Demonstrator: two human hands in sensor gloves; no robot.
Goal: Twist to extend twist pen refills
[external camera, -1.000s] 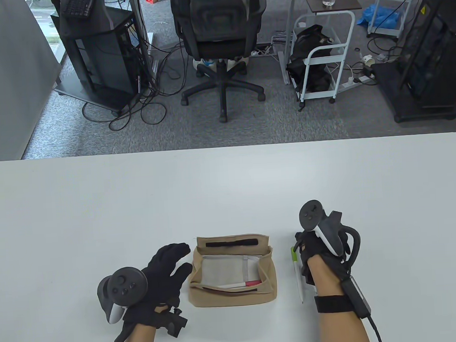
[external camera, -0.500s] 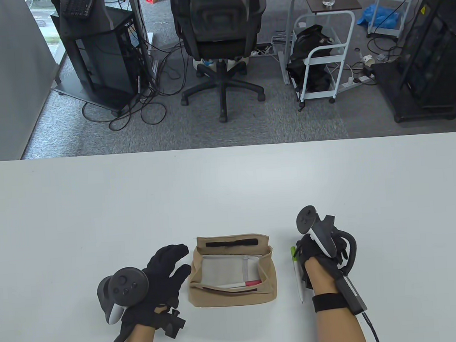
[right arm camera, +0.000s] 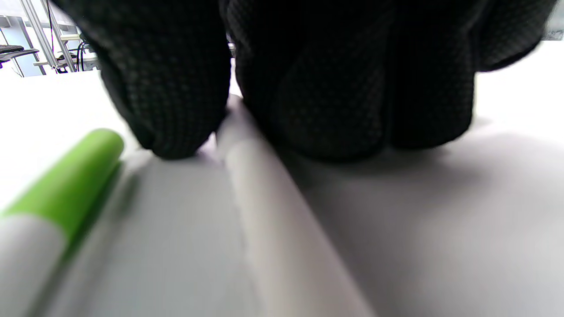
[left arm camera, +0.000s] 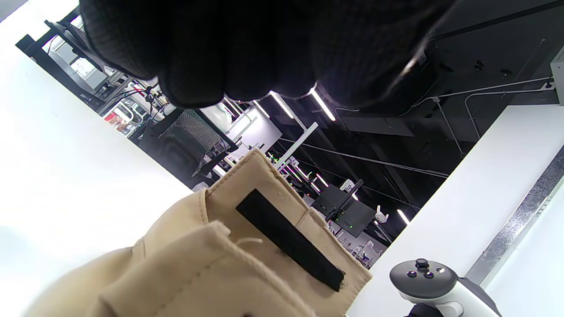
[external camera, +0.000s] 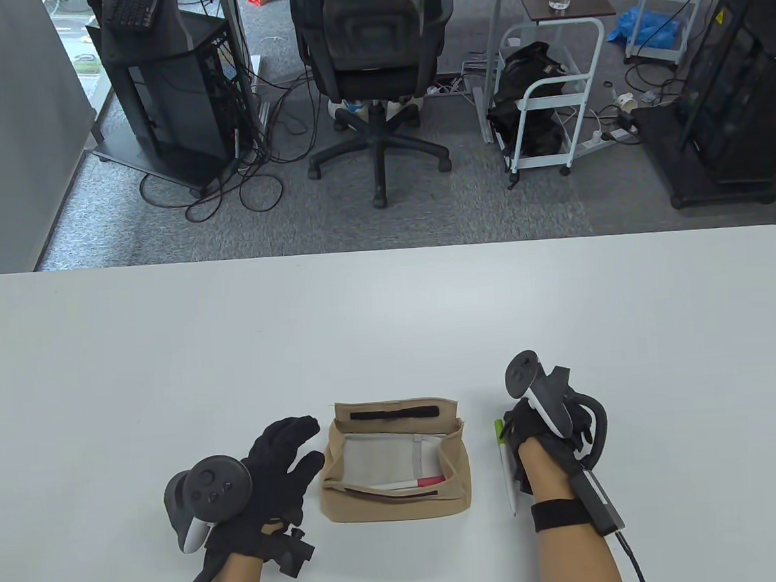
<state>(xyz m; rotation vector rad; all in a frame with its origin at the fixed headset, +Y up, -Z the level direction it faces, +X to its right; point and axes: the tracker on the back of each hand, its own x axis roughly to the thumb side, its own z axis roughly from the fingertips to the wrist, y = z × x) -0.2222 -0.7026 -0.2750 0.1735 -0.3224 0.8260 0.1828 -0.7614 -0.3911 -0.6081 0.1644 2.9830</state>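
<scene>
A tan fabric pouch [external camera: 396, 503] lies open on the white table [external camera: 390, 317], with a white pen with a red end [external camera: 411, 483] inside. My left hand [external camera: 312, 442] rests open just left of the pouch, fingers spread and holding nothing. The pouch also shows in the left wrist view [left arm camera: 211, 259]. A white pen with a green end [external camera: 506, 462] lies on the table just left of my right hand [external camera: 511, 422]. In the right wrist view my right fingers [right arm camera: 176, 97] pinch the end of a second white pen [right arm camera: 282, 220] lying on the table beside the green-ended pen [right arm camera: 66, 176].
The pouch's flap with a black velcro strip [external camera: 396, 412] folds toward the far side. Beyond the table's far edge stand an office chair [external camera: 373, 73], a white cart [external camera: 547, 94] and equipment racks.
My right hand has shifted slightly left and toward me beside the green-ended pen, then held still. My left hand has hardly moved.
</scene>
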